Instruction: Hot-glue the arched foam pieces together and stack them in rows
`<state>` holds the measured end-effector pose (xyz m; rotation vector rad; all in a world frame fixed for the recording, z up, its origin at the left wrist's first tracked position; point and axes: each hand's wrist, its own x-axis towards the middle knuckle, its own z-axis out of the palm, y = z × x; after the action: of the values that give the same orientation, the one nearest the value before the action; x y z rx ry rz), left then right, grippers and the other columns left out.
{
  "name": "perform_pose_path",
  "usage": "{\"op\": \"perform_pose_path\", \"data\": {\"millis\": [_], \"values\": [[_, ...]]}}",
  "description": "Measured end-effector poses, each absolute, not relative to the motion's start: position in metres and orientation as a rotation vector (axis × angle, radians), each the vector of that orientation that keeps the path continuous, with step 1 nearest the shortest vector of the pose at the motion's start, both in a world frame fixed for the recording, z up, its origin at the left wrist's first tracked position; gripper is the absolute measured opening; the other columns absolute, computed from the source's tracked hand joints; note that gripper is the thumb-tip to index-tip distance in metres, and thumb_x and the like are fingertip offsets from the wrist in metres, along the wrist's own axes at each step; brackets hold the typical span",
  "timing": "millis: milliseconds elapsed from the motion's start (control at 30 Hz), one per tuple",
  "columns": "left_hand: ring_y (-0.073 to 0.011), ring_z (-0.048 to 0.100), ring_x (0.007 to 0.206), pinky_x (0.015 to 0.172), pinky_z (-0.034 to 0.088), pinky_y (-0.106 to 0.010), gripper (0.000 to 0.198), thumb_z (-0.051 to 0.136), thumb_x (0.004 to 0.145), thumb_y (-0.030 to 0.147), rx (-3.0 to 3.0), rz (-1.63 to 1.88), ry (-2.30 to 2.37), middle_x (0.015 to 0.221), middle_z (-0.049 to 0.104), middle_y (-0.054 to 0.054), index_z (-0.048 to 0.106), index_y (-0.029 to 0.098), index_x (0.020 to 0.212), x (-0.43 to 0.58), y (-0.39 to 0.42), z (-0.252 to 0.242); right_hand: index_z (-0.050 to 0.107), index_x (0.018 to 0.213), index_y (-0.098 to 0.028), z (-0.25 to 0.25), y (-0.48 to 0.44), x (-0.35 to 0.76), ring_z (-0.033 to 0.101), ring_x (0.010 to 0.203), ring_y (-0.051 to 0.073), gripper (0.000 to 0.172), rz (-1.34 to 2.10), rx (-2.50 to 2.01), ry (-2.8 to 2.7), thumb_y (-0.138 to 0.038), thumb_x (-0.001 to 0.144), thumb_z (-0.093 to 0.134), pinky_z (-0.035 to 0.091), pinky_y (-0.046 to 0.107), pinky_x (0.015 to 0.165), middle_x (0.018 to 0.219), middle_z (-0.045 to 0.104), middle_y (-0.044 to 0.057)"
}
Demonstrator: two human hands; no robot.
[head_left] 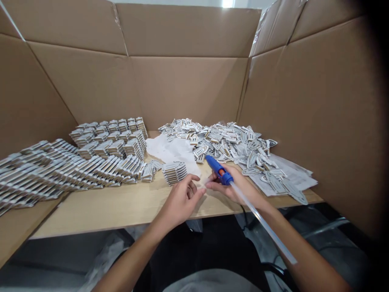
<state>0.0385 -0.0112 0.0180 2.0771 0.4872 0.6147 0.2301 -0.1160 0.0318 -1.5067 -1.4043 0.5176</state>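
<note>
My right hand (pixel 234 184) is wrapped round a blue hot glue gun (pixel 217 168) whose nozzle points away from me. A long clear glue stick (pixel 263 221) sticks out of its back end over my forearm. My left hand (pixel 184 198) is just left of it, thumb and index finger apart and the other fingers curled, with no object visible in it. Close beyond my left hand stands a neat stack of small pointed-arch pieces (pixel 174 173), grey-white with brown edges. The tips of both hands come near each other above the wooden tabletop (pixel 121 207).
A loose heap of arch pieces (pixel 226 140) lies at the back right, partly on paper sheets (pixel 299 174). Rows of stacked pieces (pixel 112 142) fill the left, with leaning rows (pixel 33 170) nearer. White paper (pixel 173 150) lies centrally. Cardboard walls (pixel 191 89) enclose the table.
</note>
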Motion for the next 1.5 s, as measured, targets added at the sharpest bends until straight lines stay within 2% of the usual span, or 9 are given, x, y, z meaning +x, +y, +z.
{"op": "perform_pose_path", "data": {"millis": [100,233,433,600,867,967,1233,1400,1500], "values": [[-0.0162,0.059,0.073,0.066,0.044,-0.027,0.025,0.058,0.102,0.042,2.019,0.620,0.360,0.084,0.064,-0.002,0.065,0.018,0.102,0.040,-0.012,0.019,0.060,0.093,-0.020,0.035,-0.119,0.226,0.061,0.078,0.019,0.029,0.552,-1.463,-1.438,-0.037,0.085,0.082,0.047,0.030,0.073,0.088,0.068,0.003],[-0.0137,0.054,0.066,0.060,0.042,-0.025,0.031,0.059,0.102,0.045,1.931,0.614,0.346,0.076,0.057,0.000,0.062,0.018,0.087,0.042,-0.013,0.018,0.055,0.091,-0.021,0.031,-0.116,0.233,0.054,0.073,0.016,0.038,0.576,-1.451,-1.398,-0.039,0.081,0.086,0.043,0.028,0.068,0.082,0.060,-0.001],[-0.0092,0.050,0.052,0.051,0.039,-0.021,0.038,0.066,0.096,0.055,1.663,0.550,0.363,0.065,0.059,0.003,0.055,0.019,0.095,0.048,-0.015,0.009,0.055,0.089,-0.021,0.027,-0.113,0.235,0.052,0.069,0.016,0.041,0.590,-1.520,-1.407,-0.043,0.079,0.088,0.041,0.028,0.064,0.078,0.058,-0.002],[-0.0079,0.048,0.047,0.047,0.036,-0.019,0.039,0.065,0.097,0.054,1.675,0.563,0.378,0.062,0.062,0.001,0.055,0.017,0.088,0.049,-0.011,0.006,0.055,0.094,-0.022,0.027,-0.112,0.235,0.057,0.072,0.018,0.041,0.638,-1.492,-1.476,-0.044,0.080,0.086,0.045,0.029,0.066,0.082,0.064,-0.001],[-0.0103,0.054,0.047,0.048,0.043,-0.021,0.036,0.072,0.091,0.048,1.622,0.557,0.408,0.063,0.067,-0.002,0.055,0.017,0.089,0.050,-0.009,0.002,0.055,0.093,-0.022,0.036,-0.128,0.285,0.060,0.075,0.022,0.013,-0.005,-2.090,-1.534,-0.020,0.085,0.065,0.038,0.029,0.067,0.086,0.068,0.005],[-0.0117,0.058,0.048,0.050,0.047,-0.023,0.035,0.074,0.089,0.046,1.589,0.566,0.406,0.065,0.069,-0.003,0.053,0.018,0.090,0.051,-0.007,-0.001,0.057,0.096,-0.021,0.034,-0.138,0.307,0.061,0.081,0.025,0.017,-0.187,-2.362,-1.542,-0.016,0.081,0.064,0.037,0.030,0.068,0.091,0.068,0.009],[-0.0112,0.057,0.049,0.050,0.045,-0.023,0.032,0.070,0.091,0.044,1.601,0.592,0.420,0.064,0.066,-0.002,0.057,0.017,0.083,0.051,-0.007,0.001,0.065,0.111,-0.018,0.024,-0.146,0.329,0.062,0.083,0.030,0.032,-0.227,-2.522,-1.527,-0.037,0.086,0.074,0.036,0.033,0.067,0.100,0.068,0.017],[-0.0071,0.048,0.052,0.045,0.034,-0.019,0.029,0.075,0.088,0.042,1.680,0.662,0.446,0.072,0.064,-0.003,0.071,0.013,0.085,0.051,-0.005,0.002,0.062,0.101,-0.019,0.024,-0.143,0.332,0.063,0.090,0.031,0.021,-0.277,-2.503,-1.585,-0.029,0.086,0.073,0.038,0.035,0.074,0.099,0.069,0.016],[-0.0065,0.046,0.052,0.045,0.035,-0.019,0.030,0.079,0.085,0.043,1.636,0.666,0.435,0.072,0.063,-0.001,0.071,0.014,0.088,0.050,-0.004,0.001,0.058,0.097,-0.020,0.023,-0.142,0.336,0.062,0.096,0.032,0.017,-0.379,-2.433,-1.640,-0.021,0.084,0.069,0.040,0.036,0.077,0.102,0.069,0.015]]}}
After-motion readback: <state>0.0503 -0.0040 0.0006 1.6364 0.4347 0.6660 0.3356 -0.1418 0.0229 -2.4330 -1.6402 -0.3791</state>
